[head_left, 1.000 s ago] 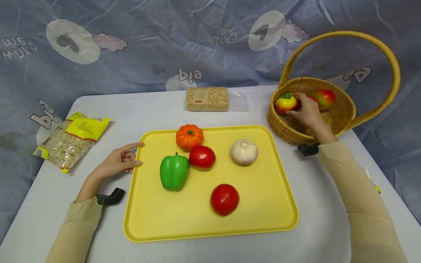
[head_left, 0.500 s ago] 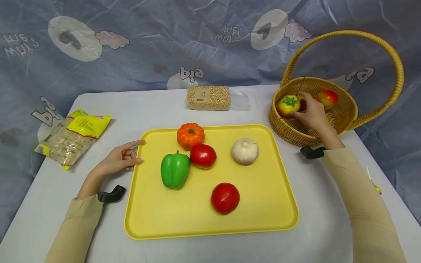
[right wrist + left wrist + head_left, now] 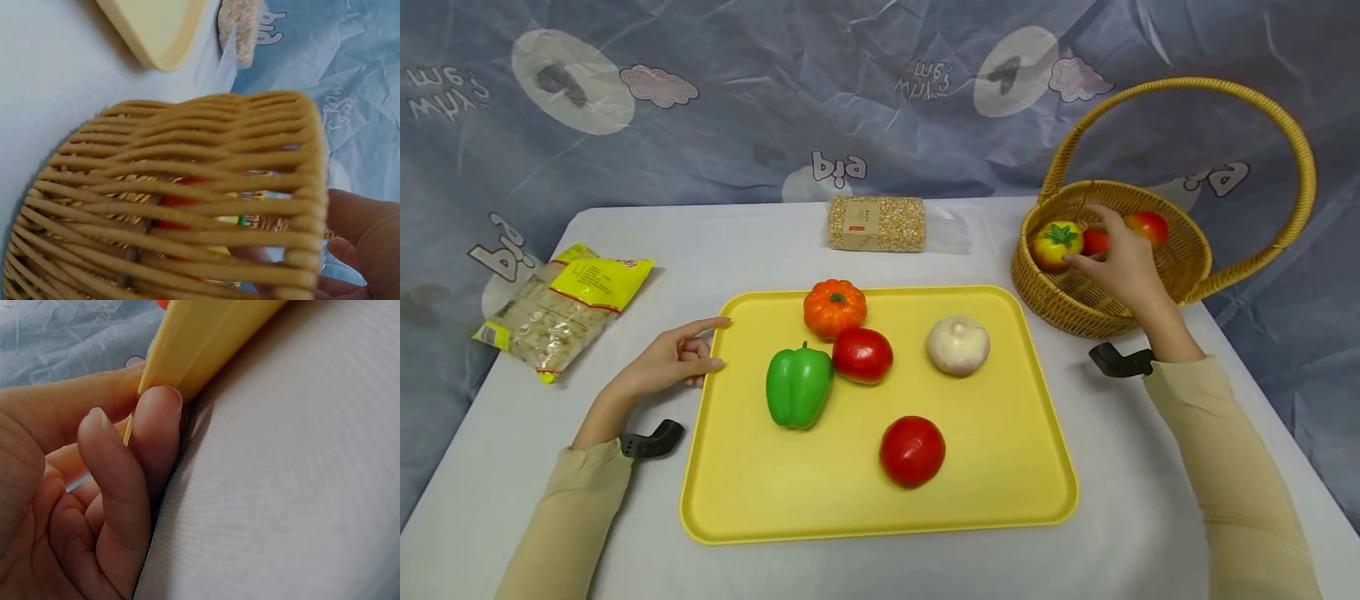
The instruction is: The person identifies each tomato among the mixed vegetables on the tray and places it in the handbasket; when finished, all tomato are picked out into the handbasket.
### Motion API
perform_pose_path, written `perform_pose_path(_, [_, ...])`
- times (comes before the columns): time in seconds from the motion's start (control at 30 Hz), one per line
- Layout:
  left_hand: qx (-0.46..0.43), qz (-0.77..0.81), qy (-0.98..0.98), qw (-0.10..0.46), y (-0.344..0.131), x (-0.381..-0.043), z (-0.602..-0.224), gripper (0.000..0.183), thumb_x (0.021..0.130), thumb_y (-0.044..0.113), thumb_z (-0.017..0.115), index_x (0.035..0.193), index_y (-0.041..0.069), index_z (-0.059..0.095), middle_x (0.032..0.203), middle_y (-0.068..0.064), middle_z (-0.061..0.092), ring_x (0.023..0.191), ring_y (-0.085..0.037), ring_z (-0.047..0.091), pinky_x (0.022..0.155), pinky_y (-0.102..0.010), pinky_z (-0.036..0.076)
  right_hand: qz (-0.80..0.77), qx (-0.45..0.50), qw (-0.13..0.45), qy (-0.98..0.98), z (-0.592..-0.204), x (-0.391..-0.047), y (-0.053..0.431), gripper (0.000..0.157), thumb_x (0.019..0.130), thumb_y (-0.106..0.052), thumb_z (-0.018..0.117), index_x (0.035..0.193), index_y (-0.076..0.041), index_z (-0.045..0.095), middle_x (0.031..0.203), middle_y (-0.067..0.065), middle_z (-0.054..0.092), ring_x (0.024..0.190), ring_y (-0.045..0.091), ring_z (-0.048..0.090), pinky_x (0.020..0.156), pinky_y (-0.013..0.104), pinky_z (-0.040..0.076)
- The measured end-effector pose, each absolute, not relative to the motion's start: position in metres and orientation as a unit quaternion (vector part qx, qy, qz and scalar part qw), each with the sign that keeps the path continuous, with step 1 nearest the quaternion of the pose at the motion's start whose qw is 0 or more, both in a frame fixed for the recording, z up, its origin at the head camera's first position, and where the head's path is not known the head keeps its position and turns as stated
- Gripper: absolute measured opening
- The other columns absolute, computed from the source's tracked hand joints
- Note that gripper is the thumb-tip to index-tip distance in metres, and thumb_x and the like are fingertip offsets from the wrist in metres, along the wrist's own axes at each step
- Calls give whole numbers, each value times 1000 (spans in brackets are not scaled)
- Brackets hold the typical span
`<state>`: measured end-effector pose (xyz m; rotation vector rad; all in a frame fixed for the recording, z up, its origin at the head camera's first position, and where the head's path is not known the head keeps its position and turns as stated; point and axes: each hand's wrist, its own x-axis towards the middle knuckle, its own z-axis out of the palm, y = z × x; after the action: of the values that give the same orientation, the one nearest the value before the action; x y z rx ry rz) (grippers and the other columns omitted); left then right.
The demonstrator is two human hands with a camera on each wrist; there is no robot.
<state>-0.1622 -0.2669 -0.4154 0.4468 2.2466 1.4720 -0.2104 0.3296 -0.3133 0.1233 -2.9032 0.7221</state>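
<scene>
Reaching into basket [image 3: 1049, 302]: right hand [image 3: 1123, 262], grip loosely parted, apparently holding nothing (contact with yellow-red fruit [image 3: 1058, 244] unclear).
Left hand [image 3: 664, 360]: pinches tray [image 3: 790, 500] at its left rim.
Basket step: likely picking or placing; cannot tell which.
Next hand move: probably closing round the fruit, or lifting clear.
Fruit: inside basket, left side; glossy, green star-shaped calyx uppermost.

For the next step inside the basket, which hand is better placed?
Probably the right hand: it reaches into the wicker basket, beside the yellow-red fruit; the left hand pinches the yellow tray.
</scene>
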Motion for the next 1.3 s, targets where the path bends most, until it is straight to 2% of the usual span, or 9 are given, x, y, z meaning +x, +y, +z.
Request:
perform_pose_path(0.07, [159, 528, 807, 209, -267, -162, -416, 63, 88, 8, 63, 142, -1, 31, 67, 6, 54, 50, -7, 50, 49, -23, 46, 247, 47, 86, -964, -313, -207, 328, 73, 86, -20, 67, 146, -9, 27, 134, 30, 46, 86, 44, 62, 67, 21, 50])
perform_pose_path(0.17, [158, 528, 807, 210, -267, -162, -416, 63, 88, 8, 64, 142, 0, 31, 67, 6, 54, 50, -7, 51, 49, -23, 46, 262, 54, 109, -957, -310, -200, 324, 69, 86, -17, 67, 145, -11, 32, 129, 28, 51, 89, 39, 62, 60, -1, 34])
perform_pose_path(0.27, [159, 530, 806, 210, -267, -162, -416, 64, 88, 8, 64, 142, 0, 31, 68, 6, 55, 50, -7, 51, 49, -23, 46, 278, 65, 136, -949, -307, -192, 316, 66, 85, -11, 68, 143, -12, 36, 125, 26, 55, 80, 7, 65, 63, -7, 31])
perform_pose_path(0.37, [159, 530, 806, 210, -267, -162, -415, 64, 88, 8, 64, 142, 0, 31, 68, 6, 55, 51, -7, 51, 49, -23, 46, 288, 83, 161, -940, -303, -185, 307, 63, 84, -5, 67, 140, -11, 40, 122, 25, 57, 73, -21, 49, 66, -7, 33])
perform_pose_path(0.4, [158, 530, 807, 209, -267, -162, -415, 64, 88, 8, 64, 142, 0, 31, 68, 6, 55, 51, -7, 51, 49, -23, 46, 289, 89, 167, -938, -302, -183, 303, 62, 84, -4, 67, 139, -10, 41, 121, 24, 57, 73, -28, 43, 66, -7, 33])
perform_pose_path(0.47, [158, 529, 807, 208, -267, -162, -415, 63, 88, 8, 64, 142, 0, 31, 68, 6, 55, 51, -8, 51, 49, -23, 46, 292, 103, 179, -934, -301, -179, 296, 60, 83, -2, 67, 138, -9, 43, 120, 23, 58, 74, -29, 43, 68, -7, 34])
perform_pose_path(0.77, [156, 523, 812, 204, -265, -162, -415, 62, 88, 10, 64, 142, 1, 33, 68, 5, 55, 51, -9, 52, 49, -24, 46, 305, 166, 217, -912, -298, -159, 265, 56, 79, 3, 70, 131, -4, 50, 113, 20, 62, 79, -29, 46, 73, -5, 39])
perform_pose_path(1.03, [159, 528, 808, 207, -266, -162, -415, 63, 88, 9, 63, 142, 0, 32, 68, 5, 55, 51, -8, 51, 49, -24, 46, 341, 222, 206, -890, -301, -143, 237, 58, 78, 5, 70, 132, -5, 51, 120, 15, 61, 86, -16, 55, 73, 2, 46])
perform_pose_path(1.3, [157, 524, 811, 208, -267, -162, -415, 64, 88, 10, 64, 142, 1, 32, 68, 5, 56, 52, -8, 53, 50, -24, 47, 347, 264, 178, -882, -310, -134, 207, 57, 76, 2, 73, 129, -4, 52, 117, 14, 60, 85, 21, 67, 70, 13, 53])
